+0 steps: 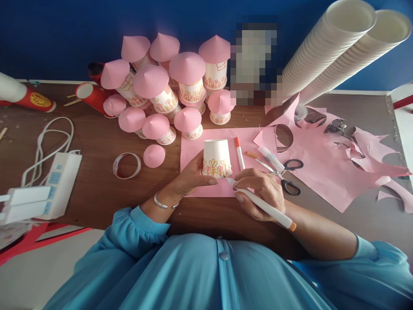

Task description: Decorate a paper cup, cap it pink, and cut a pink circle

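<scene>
Brown wooden table (97, 189) stood against a blue wall. Left hand (193, 175) gripped an upturned paper cup (217, 157), which stood mouth-down on a pink sheet (193, 148), inside hidden, flowers drawn round the rim. Right hand (262, 189) was closed around a white marker (267, 209), tip touching the cup's lower edge. Behind, decorated cups (164, 101) capped with pink cones sat piled together. Two long stacks of nested cups (322, 56) leaned at top right. Scissors (285, 174) lay just beside the right hand

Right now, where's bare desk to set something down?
Bare wood between power strip and tape ring, and from the ring toward the left hand holding the cup. Crowded: roofed cups behind, scissors and scraps right.
</scene>
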Available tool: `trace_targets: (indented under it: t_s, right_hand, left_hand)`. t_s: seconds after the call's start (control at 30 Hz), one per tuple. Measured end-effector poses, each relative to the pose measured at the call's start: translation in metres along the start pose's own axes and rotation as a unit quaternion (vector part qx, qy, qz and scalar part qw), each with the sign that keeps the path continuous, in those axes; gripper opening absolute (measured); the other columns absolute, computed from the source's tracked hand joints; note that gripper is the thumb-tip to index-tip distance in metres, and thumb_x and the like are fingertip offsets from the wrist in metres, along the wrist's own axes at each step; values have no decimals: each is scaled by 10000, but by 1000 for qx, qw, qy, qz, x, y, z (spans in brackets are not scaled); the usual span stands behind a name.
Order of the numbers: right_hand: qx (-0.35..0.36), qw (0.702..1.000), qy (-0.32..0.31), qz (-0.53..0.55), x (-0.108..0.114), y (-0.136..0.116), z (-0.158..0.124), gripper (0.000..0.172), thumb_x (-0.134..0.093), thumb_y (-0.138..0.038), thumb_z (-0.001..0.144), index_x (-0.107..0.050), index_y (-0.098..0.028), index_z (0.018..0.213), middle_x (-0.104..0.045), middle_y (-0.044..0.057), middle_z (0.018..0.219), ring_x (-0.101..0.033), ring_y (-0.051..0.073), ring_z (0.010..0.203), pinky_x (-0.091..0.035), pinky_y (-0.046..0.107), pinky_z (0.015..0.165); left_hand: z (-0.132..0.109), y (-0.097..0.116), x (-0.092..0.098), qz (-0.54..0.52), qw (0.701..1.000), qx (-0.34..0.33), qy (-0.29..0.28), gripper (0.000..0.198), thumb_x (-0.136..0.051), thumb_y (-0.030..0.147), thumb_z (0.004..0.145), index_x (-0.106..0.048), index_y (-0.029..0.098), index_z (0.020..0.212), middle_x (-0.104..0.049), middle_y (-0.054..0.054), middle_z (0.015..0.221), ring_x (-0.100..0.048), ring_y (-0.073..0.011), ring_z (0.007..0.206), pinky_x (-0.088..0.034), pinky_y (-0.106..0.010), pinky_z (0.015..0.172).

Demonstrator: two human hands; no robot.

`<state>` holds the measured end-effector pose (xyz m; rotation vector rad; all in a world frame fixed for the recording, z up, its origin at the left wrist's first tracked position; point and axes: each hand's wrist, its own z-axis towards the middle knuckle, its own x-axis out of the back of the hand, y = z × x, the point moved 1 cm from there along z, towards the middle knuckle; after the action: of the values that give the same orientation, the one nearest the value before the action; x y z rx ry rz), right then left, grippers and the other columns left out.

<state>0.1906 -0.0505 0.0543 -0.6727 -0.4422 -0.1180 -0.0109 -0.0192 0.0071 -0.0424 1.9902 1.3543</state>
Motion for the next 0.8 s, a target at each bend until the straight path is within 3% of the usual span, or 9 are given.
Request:
trace_targets:
  t_s: [0.43,0.8]
  right_hand:
    - [-4,1000,26,-12,-1,3,2,216,-596,-99,875,-594,-202,1065,-654,19,765,-696,178,656,-594,277,547]
    - [-1,1000,19,-15,-2,3,4,200,-589,-88,880,-583,-214,1034,-668,20,762,-706,180,654,-593,278,557]
  left_hand:
    - [-1,-1,0,2,1000,3,-16,634,-909,310,722,-617,234,1280,-749,-129,1248,-723,-340,1147,-537,-493,1019]
    - [-3,-2,3,0,1000,6,-14,646,-904,306,723,-625,220,1300,-732,-138,1277,-695,-341,1189,-518,-485,1036]
